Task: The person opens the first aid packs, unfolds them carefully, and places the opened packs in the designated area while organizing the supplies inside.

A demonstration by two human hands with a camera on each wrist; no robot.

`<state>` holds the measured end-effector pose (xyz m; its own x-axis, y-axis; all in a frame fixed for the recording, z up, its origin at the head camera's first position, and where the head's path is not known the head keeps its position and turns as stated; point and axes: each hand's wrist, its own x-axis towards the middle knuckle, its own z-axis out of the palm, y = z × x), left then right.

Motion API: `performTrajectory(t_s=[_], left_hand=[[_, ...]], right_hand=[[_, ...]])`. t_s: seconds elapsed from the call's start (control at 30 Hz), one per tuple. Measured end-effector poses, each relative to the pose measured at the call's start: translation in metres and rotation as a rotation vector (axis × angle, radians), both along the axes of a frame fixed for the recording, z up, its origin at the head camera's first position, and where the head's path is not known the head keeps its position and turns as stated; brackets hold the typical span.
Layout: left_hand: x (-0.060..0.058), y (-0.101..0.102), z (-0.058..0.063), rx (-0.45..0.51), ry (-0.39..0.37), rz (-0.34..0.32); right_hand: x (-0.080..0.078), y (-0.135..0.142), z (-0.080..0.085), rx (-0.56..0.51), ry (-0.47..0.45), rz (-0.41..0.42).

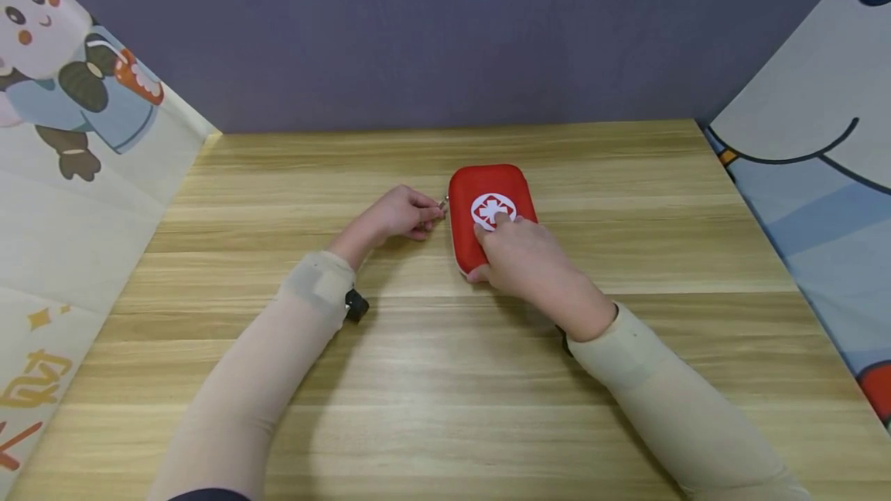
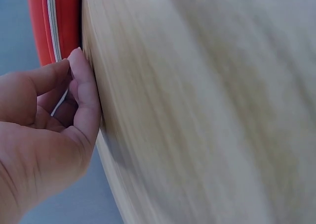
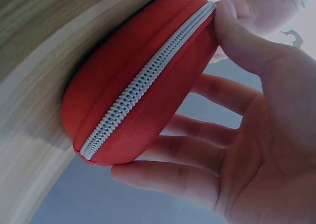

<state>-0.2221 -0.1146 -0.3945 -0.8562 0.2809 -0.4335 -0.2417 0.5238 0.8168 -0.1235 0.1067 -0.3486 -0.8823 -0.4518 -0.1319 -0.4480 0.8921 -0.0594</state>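
A red zippered first-aid case [image 1: 487, 176] with a white cross emblem lies on the table, its lid facing up. At its left side, my left hand [image 1: 404, 213] pinches the metal zipper pull [image 1: 444, 202] between thumb and fingertips. In the left wrist view, the fingers mostly hide that pull. My right hand [image 1: 527, 257] holds the case down near its front right, fingers over the lid and thumb at the front left corner. A silvery zipper [image 3: 133, 88] runs closed along the side seen in the right wrist view.
The case rests on a light wood-grain table [image 1: 418, 408]. Behind it rises a plain grey-blue wall [image 1: 445, 37]. Cartoon-printed panels stand to the left [image 1: 56, 238] and right [image 1: 821, 199].
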Motion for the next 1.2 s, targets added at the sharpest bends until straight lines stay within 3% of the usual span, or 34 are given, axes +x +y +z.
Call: performTrajectory(t_s=[0.43, 0.93, 1.2], left_hand=[[0.010, 0.003, 0.002, -0.082, 0.031, -0.006], [0.021, 0.005, 0.009, -0.148, 0.113, -0.097], [0.027, 0.004, 0.007, -0.170, 0.094, -0.135]], right_hand=[[0.000, -0.002, 0.001, 0.005, -0.029, -0.012], [-0.001, -0.002, 0.003, 0.002, -0.010, 0.006], [0.000, -0.001, 0.002, -0.006, -0.003, 0.004]])
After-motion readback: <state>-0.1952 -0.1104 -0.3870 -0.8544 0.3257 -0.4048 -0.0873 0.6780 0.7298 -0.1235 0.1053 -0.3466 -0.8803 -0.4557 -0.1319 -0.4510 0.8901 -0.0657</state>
